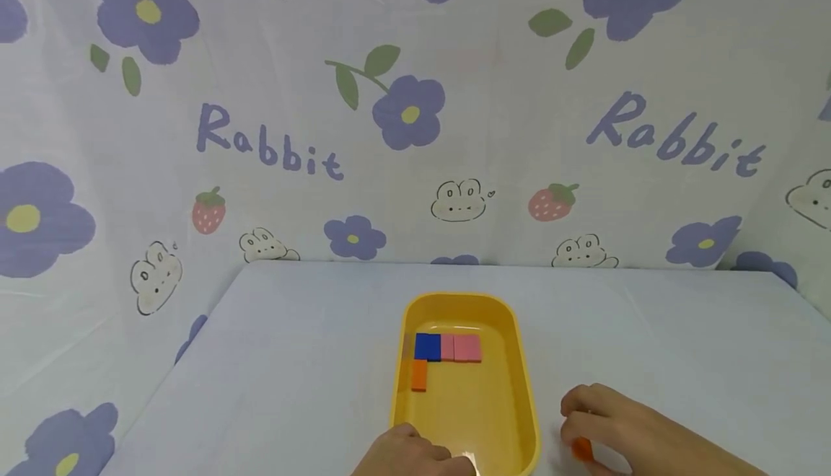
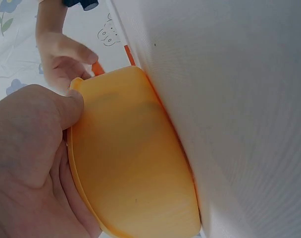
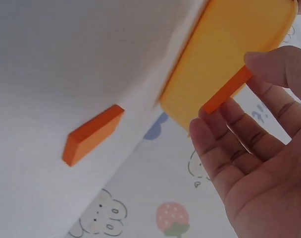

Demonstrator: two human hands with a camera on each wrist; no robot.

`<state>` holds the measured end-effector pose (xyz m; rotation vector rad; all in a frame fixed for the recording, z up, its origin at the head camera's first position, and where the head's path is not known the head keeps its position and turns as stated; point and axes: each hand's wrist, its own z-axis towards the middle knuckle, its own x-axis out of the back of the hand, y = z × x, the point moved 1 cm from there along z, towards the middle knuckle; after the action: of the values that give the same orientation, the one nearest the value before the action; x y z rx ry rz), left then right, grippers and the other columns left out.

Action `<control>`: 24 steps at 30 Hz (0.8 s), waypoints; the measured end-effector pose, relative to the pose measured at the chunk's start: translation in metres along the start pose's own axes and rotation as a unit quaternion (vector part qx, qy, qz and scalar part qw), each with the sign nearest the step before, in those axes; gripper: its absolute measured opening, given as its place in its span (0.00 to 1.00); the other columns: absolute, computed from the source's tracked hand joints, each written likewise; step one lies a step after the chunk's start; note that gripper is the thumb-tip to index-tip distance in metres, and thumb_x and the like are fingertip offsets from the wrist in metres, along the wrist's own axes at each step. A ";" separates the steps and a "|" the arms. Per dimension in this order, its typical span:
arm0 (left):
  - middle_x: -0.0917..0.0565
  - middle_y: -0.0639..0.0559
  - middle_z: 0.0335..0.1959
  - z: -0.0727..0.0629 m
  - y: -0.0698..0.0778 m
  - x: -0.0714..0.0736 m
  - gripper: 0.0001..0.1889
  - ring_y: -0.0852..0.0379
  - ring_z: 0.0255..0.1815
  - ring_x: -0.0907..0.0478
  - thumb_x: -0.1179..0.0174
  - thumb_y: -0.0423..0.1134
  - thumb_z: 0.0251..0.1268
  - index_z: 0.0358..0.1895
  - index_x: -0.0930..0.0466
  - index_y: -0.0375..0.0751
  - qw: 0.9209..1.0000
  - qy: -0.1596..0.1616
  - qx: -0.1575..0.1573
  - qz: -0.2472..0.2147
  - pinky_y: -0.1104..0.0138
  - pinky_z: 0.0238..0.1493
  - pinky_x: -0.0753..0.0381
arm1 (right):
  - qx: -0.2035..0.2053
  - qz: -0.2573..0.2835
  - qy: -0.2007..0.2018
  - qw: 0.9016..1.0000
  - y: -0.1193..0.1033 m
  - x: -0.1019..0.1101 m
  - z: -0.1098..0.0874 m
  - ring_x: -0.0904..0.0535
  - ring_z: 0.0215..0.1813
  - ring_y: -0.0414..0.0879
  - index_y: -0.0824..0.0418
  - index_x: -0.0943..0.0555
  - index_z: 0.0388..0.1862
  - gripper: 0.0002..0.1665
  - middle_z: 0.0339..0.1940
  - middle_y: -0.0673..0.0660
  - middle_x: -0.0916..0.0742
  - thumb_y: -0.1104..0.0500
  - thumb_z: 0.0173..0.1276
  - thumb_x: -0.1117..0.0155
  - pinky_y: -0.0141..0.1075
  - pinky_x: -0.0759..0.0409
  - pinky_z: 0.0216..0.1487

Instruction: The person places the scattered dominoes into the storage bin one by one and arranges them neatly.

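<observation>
My left hand (image 1: 415, 454) grips the near rim of a yellow tray (image 1: 527, 389); in the left wrist view its thumb lies over the rim, against the outer wall (image 2: 130, 148). To the right of the tray, my right hand (image 1: 623, 425) pinches a flat orange block (image 3: 227, 89) between thumb and fingertips. A second orange block (image 3: 93, 134) lies on the white tabletop close to that hand. Inside the tray, blue blocks (image 1: 427, 347) and pink blocks (image 1: 462, 348) form a row, with an orange block (image 1: 419, 376) just below its left end.
The white table (image 1: 292, 360) extends around the tray on both sides. Behind it hangs a pale cloth (image 1: 493, 101) printed with purple flowers, rabbits, strawberries and lettering, which also covers the left and right sides.
</observation>
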<state>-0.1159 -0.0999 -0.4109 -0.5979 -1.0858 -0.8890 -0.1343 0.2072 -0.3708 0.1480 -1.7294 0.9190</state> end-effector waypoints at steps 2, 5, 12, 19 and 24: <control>0.37 0.72 0.15 0.000 0.000 -0.001 0.12 0.77 0.16 0.51 0.30 0.51 0.55 0.31 0.27 0.61 1.000 0.003 0.001 0.000 0.80 0.26 0.52 | 0.008 0.002 0.005 1.000 -0.002 0.002 0.002 0.25 0.48 0.39 0.31 0.21 0.46 0.16 0.55 0.43 0.23 0.33 0.61 0.32 0.31 0.19 0.48; 0.36 0.72 0.15 -0.001 0.000 -0.002 0.12 0.77 0.16 0.51 0.30 0.52 0.55 0.31 0.27 0.62 1.000 0.003 0.003 0.000 0.80 0.26 0.52 | 0.072 -0.028 0.048 0.996 -0.004 0.004 0.005 0.24 0.49 0.39 0.32 0.20 0.47 0.13 0.54 0.42 0.23 0.42 0.65 0.29 0.31 0.19 0.47; 0.36 0.73 0.16 0.000 0.000 -0.002 0.11 0.78 0.16 0.50 0.30 0.52 0.55 0.31 0.26 0.62 1.000 -0.004 0.005 0.006 0.80 0.26 0.52 | 0.127 -0.025 0.095 0.987 -0.015 0.010 0.014 0.22 0.52 0.40 0.35 0.20 0.50 0.18 0.59 0.44 0.23 0.52 0.65 0.27 0.29 0.20 0.47; 0.35 0.74 0.17 0.001 -0.001 -0.001 0.10 0.78 0.16 0.47 0.33 0.56 0.58 0.32 0.26 0.64 0.999 -0.046 0.020 -0.010 0.79 0.26 0.47 | 0.069 -0.016 0.065 0.995 -0.025 0.013 0.026 0.22 0.55 0.38 0.33 0.19 0.53 0.17 0.59 0.40 0.23 0.47 0.66 0.30 0.30 0.21 0.50; 0.38 0.74 0.16 0.001 0.000 -0.001 0.11 0.78 0.15 0.48 0.33 0.56 0.58 0.32 0.27 0.64 0.999 -0.041 0.020 -0.007 0.79 0.25 0.48 | 0.186 -0.045 0.122 0.974 -0.024 0.008 0.038 0.21 0.53 0.38 0.39 0.19 0.53 0.23 0.56 0.42 0.21 0.57 0.62 0.24 0.26 0.22 0.50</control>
<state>-0.1170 -0.0986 -0.4114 -0.5987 -1.1793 -0.8593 -0.1541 0.1693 -0.3547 0.3421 -1.3026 1.1363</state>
